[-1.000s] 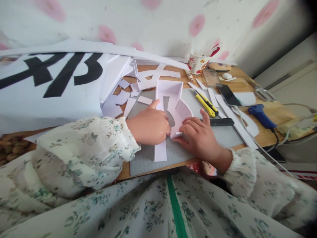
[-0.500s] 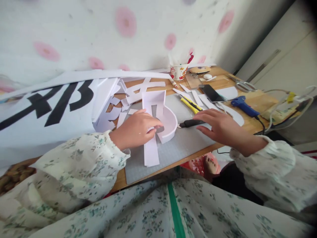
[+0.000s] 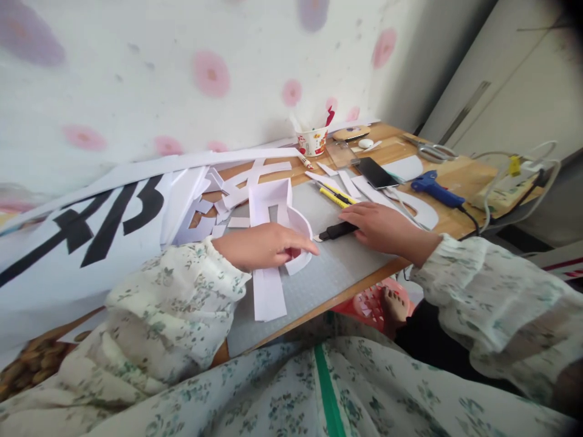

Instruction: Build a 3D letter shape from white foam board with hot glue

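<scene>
A white foam-board letter [image 3: 299, 220] with raised side walls lies on the grey cutting mat [image 3: 314, 297]. My left hand [image 3: 266, 244] is over its middle, index finger stretched out past the curved wall and nothing visible in the fingers. Part of the letter is hidden beneath that hand. On the mat to the right lies a black utility knife [image 3: 336, 231], blade end pointing left. My right hand [image 3: 380, 227] has its fingers closed over the back of the knife's handle. A yellow utility knife [image 3: 336, 196] rests just beyond the right fingertips.
White foam-board offcuts [image 3: 237, 182] are heaped behind the letter. At the left is a sheet with black characters [image 3: 109, 224]. A phone [image 3: 376, 173], a blue glue gun [image 3: 437, 189], scissors [image 3: 432, 150] and a paper cup [image 3: 313, 142] stand or lie toward the back and right.
My right hand has come down onto the black knife's handle and closed over it. My left hand has shifted across the letter, its index finger now reaching farther right. The camera view has tilted slightly.
</scene>
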`<state>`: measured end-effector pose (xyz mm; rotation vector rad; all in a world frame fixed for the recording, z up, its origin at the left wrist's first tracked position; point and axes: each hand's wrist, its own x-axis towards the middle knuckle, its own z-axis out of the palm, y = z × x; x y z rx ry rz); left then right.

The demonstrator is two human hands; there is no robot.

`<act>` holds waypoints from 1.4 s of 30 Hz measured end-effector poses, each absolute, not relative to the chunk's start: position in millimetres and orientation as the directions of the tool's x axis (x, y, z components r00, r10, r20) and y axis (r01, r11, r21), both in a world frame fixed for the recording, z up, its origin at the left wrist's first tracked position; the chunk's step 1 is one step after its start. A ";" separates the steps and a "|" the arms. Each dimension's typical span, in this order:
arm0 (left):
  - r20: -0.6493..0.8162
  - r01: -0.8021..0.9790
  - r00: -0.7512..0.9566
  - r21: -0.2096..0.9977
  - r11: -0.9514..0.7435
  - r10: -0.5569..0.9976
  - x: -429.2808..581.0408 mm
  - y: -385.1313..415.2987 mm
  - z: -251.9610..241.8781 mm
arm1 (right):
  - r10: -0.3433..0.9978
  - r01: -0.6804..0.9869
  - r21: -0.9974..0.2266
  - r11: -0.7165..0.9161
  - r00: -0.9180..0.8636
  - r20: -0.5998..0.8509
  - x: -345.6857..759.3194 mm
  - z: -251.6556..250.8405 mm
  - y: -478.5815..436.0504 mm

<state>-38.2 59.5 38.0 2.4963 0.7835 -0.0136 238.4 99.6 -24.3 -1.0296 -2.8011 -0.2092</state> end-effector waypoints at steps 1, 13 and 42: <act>-0.161 0.529 0.838 0.472 -0.705 0.521 -38.1 59.9 36.6 | 0.621 0.641 0.074 0.764 -0.761 0.185 237.2 -23.7 99.8; -0.130 0.614 0.785 0.282 -0.737 0.605 -27.4 46.8 32.3 | 0.699 0.684 -0.190 0.705 -0.625 0.346 252.9 -0.3 85.6; -0.084 0.579 0.814 0.196 -0.791 0.575 -31.7 69.3 25.3 | 0.757 0.614 -0.523 0.592 -0.645 0.099 217.0 23.4 -25.5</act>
